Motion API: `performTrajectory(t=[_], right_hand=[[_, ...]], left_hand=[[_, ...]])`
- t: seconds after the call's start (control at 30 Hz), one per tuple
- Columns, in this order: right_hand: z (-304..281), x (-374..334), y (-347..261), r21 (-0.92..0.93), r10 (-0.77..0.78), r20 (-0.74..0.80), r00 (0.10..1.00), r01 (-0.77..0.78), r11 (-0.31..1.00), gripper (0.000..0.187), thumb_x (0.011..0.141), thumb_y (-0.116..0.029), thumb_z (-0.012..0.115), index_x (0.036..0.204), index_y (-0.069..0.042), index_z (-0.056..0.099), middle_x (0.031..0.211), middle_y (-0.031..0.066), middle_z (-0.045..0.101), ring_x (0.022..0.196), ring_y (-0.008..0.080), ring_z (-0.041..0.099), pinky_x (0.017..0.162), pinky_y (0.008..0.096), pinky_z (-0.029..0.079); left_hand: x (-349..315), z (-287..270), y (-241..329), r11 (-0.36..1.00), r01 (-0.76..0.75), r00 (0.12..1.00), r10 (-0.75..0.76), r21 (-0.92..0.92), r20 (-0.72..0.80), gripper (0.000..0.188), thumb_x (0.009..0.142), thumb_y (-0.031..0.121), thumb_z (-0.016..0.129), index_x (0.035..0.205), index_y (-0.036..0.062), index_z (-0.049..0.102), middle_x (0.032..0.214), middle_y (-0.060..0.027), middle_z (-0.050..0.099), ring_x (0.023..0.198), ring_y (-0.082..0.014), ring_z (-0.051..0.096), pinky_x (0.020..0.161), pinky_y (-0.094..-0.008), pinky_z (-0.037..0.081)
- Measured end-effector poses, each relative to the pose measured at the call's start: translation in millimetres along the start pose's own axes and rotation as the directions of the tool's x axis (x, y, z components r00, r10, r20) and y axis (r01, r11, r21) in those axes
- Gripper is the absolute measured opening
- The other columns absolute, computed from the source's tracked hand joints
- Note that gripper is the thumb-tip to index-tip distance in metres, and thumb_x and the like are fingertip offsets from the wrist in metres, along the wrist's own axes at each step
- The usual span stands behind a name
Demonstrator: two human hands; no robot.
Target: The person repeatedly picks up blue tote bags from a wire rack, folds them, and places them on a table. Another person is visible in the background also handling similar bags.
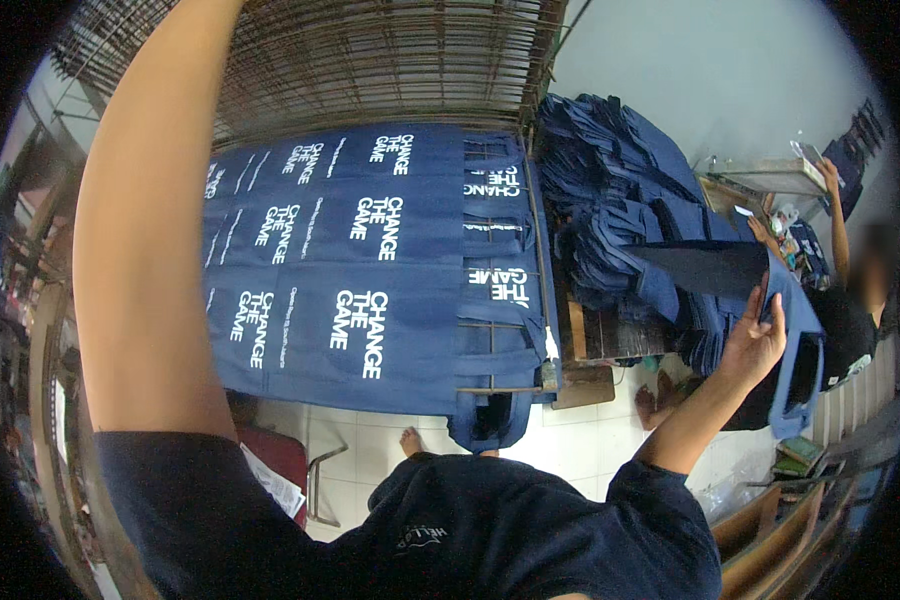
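Observation:
My right hand (755,340) is closed on a navy fabric tote bag (792,300), pinching it near its edge. One part of the bag spreads left toward the stacked fabric, and a looped handle hangs down on the right. My left arm (150,230) reaches up past the top edge, so the left hand is out of sight. In front of me, several navy tote bags (310,345) with white printing lie flat and overlapping on a wire rack shelf. Their handles rest over the rack's right side, and one handle loop (487,425) hangs below its near corner.
More wire shelves (370,60) rise above the bags. A tall pile of navy bags (610,150) sits on a wooden table (620,335) at the right. Beyond it a person (835,330) in dark clothing raises an arm. A red chair (275,460) stands below left.

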State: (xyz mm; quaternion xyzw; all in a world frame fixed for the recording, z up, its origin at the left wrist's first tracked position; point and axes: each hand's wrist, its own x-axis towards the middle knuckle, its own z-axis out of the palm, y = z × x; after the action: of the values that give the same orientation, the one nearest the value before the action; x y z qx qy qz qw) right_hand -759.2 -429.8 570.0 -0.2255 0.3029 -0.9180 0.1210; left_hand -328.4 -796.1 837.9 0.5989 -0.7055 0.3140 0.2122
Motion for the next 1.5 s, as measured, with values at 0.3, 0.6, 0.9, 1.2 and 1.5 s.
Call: performTrajectory(t=[0.3,0.6,0.9,1.2,1.5], right_hand=[[201,25,134,0.068,0.340,0.127,0.932,-0.350,0.934,0.041,0.083,0.009,0.045,0.117,0.022,0.027,0.136,0.0307,0.023,0.098,0.0476,0.057,0.081,0.0496,0.056],[282,-18,191,0.147,0.276,0.228,0.933,-0.314,0.938,0.026,0.087,-0.001,0.047,0.106,0.016,0.043,0.109,0.0216,0.052,0.096,0.0350,0.061,0.072,0.0420,0.059],[217,-184,324,0.137,0.666,-0.174,0.725,-0.652,0.746,0.023,0.090,0.000,0.038,0.110,0.006,0.048,0.101,0.0155,0.058,0.082,0.0303,0.066,0.070,0.0399,0.058],[220,-168,397,0.190,0.745,-0.270,0.610,-0.724,0.663,0.043,0.083,0.002,0.034,0.123,0.012,0.025,0.098,0.0162,0.048,0.076,0.0343,0.066,0.064,0.0369,0.061],[208,-174,405,0.155,0.750,-0.250,0.613,-0.739,0.655,0.051,0.084,0.002,0.034,0.130,0.016,0.016,0.102,0.0203,0.047,0.078,0.0354,0.067,0.060,0.0342,0.061]], left_hand=[[16,-15,8,0.994,-0.001,0.999,0.007,-0.112,0.052,0.112,0.060,0.049,0.071,0.146,0.0129,0.008,0.140,-0.0179,0.028,0.132,-0.0360,0.023,0.106,-0.0521,0.018],[24,-2,4,0.993,-0.033,0.998,0.039,-0.113,0.057,0.113,0.060,0.052,0.069,0.146,0.0128,0.007,0.144,-0.0177,0.023,0.135,-0.0367,0.018,0.107,-0.0559,0.014],[20,0,-1,0.989,-0.084,0.996,0.085,-0.124,0.001,0.114,0.060,0.050,0.071,0.146,0.0141,0.006,0.143,-0.0175,0.023,0.133,-0.0368,0.021,0.106,-0.0574,0.014],[23,4,-6,0.987,-0.124,0.992,0.122,-0.100,-0.019,0.112,0.064,0.055,0.071,0.146,0.0125,0.007,0.143,-0.0187,0.022,0.132,-0.0377,0.021,0.105,-0.0588,0.013],[16,3,-7,0.983,-0.147,0.989,0.145,-0.111,-0.021,0.111,0.065,0.054,0.069,0.146,0.0108,0.008,0.142,-0.0198,0.023,0.131,-0.0376,0.022,0.105,-0.0589,0.012]])
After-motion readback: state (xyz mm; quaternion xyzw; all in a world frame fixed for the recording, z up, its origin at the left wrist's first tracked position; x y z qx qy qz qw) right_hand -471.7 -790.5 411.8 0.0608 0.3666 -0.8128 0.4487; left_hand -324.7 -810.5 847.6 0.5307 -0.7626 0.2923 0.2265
